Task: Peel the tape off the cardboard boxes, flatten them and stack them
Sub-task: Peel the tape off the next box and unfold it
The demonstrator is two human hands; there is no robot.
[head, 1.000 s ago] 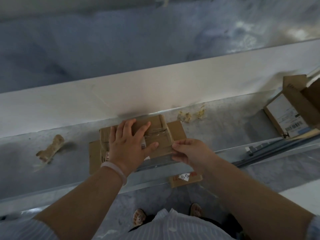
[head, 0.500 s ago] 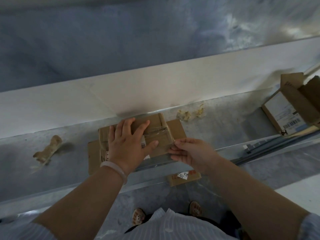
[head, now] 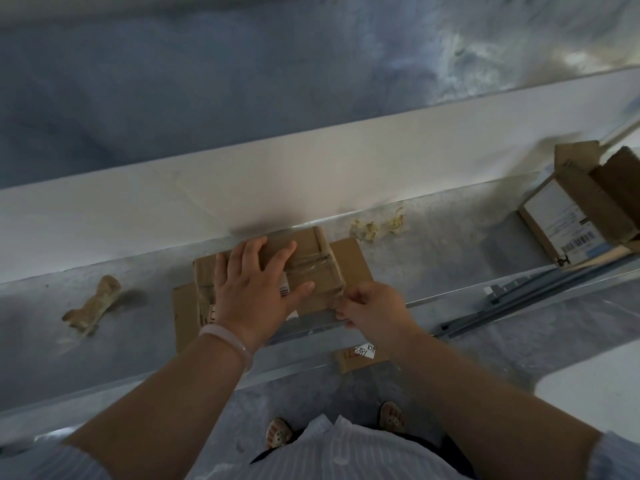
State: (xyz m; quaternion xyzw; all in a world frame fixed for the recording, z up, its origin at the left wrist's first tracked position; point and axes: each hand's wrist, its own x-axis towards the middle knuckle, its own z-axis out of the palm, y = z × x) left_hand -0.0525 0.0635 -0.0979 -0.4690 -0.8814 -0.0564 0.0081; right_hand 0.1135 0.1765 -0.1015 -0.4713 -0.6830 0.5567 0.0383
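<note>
A small brown cardboard box (head: 313, 261) lies on flattened cardboard (head: 348, 259) on the grey work surface. Clear tape (head: 313, 270) runs across its top and down its near right corner. My left hand (head: 258, 284) presses flat on the box top, fingers spread. My right hand (head: 372, 306) sits at the box's near right corner, with fingertips pinching the tape end there. Another cardboard box (head: 585, 209) with a white shipping label stands open at the far right.
A crumpled wad of peeled tape (head: 93, 303) lies to the left; smaller tape scraps (head: 377, 225) lie behind the box. A white ledge (head: 311, 168) runs along the back. Grey rails (head: 533, 299) lie at the right. A labelled cardboard piece (head: 356, 355) sits below the table edge.
My right hand has curled its fingers tighter at the box's near right corner and now pinches the tape end. The left hand stays pressed on the box.
</note>
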